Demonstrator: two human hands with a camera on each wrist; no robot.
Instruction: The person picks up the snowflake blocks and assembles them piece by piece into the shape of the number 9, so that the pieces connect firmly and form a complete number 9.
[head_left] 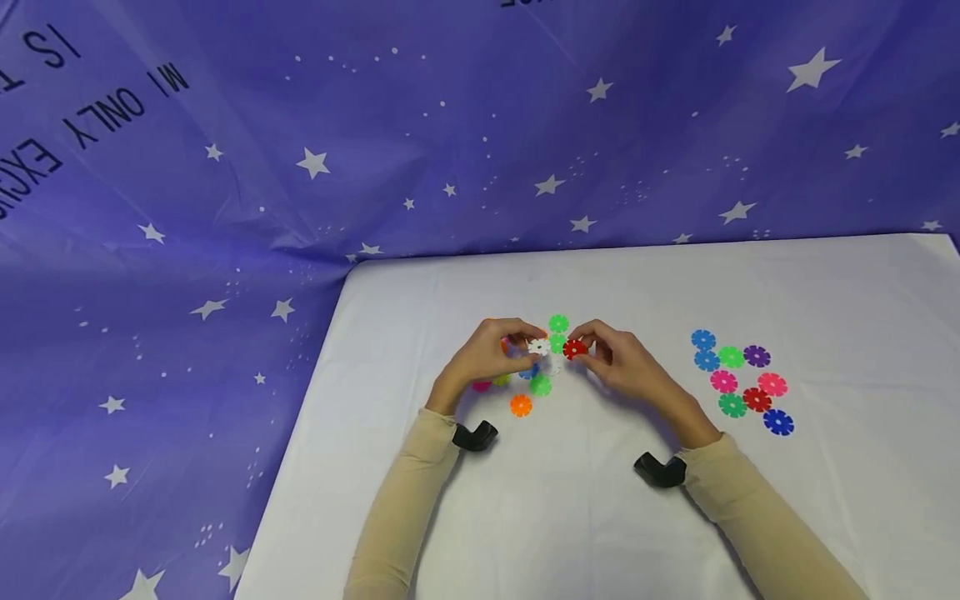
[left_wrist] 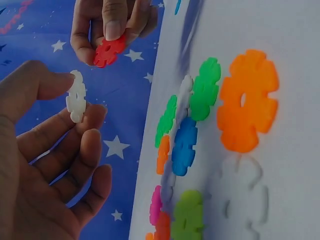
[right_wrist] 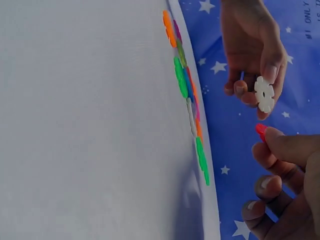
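Between thumb and fingertips, my left hand (head_left: 491, 350) pinches a white notched plastic disc (left_wrist: 76, 96) with a small slot in its middle. Facing it, my right hand (head_left: 626, 360) pinches a red disc (head_left: 574, 349) of the same notched shape. Both discs are held above the table, close together but apart, as the right wrist view also shows with the white disc just beyond the red one. Below and around my left hand lie more discs, among them an orange disc (head_left: 521, 406), a green disc (head_left: 558, 323) and a blue disc (left_wrist: 184, 146); the hand partly hides this group.
A second group of discs lies on the white tabletop (head_left: 570, 517) to the right, including a purple disc (head_left: 757, 356) and a dark blue disc (head_left: 778, 422). Purple star-printed cloth (head_left: 480, 125) stands behind the table. Black wrist mounts (head_left: 475, 436) sit by both sleeves.
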